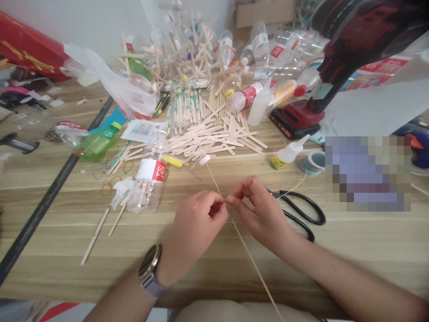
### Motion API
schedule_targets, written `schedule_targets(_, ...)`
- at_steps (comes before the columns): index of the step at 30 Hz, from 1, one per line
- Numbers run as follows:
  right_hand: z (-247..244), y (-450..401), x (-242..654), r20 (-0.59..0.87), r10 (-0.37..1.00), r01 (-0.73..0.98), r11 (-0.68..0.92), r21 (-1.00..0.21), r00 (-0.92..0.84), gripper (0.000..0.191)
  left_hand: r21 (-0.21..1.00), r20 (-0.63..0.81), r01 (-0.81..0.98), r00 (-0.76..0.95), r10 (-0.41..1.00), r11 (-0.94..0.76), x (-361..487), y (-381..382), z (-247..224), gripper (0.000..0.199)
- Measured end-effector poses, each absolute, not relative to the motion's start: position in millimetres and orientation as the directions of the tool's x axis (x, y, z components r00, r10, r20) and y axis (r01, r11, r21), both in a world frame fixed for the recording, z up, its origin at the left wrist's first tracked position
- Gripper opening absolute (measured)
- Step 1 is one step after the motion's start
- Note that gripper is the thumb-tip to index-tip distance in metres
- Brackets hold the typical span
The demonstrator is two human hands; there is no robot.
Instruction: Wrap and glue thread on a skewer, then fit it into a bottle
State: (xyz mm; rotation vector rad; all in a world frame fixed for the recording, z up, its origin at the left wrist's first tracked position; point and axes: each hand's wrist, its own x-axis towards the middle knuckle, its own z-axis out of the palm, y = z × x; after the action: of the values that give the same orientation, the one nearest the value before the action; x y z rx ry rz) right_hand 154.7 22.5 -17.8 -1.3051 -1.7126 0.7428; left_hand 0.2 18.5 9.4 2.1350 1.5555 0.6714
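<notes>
My left hand [203, 219], with a watch [149, 264] on its wrist, is closed in a pinch at a long thin wooden stick [251, 257]. Fingertip to fingertip with it, my right hand [259, 217] also pinches at the stick. A fine dark strand seems to hang just below the fingertips; what the right fingers grip is too small to make out. The stick slants from a white cap [204, 159] down past the table's near edge. Black-handled scissors [303, 210] lie beside my right hand, partly hidden by it. Left of my hands stands a clear bottle [144, 192] with sticks in it.
Loose flat craft sticks [204, 138] are heaped ahead, with plastic bottles [259, 40] behind. A glue bottle [286, 154], a round tub or roll [311, 162] and a red-black power tool [298, 112] stand right. A green bottle [98, 142] lies left, near a dark bar [43, 210].
</notes>
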Motion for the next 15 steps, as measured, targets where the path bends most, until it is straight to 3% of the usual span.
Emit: schedule_targets(15, -20.6, 25.0, 157.0, -0.008, 0.984, 0.148, 0.019, -0.989, -0.18, 0.011, 0.748, -0.036, 0.654, 0.215, 0.976, -0.116, -1.0, 25.2, 6.8, 0.009)
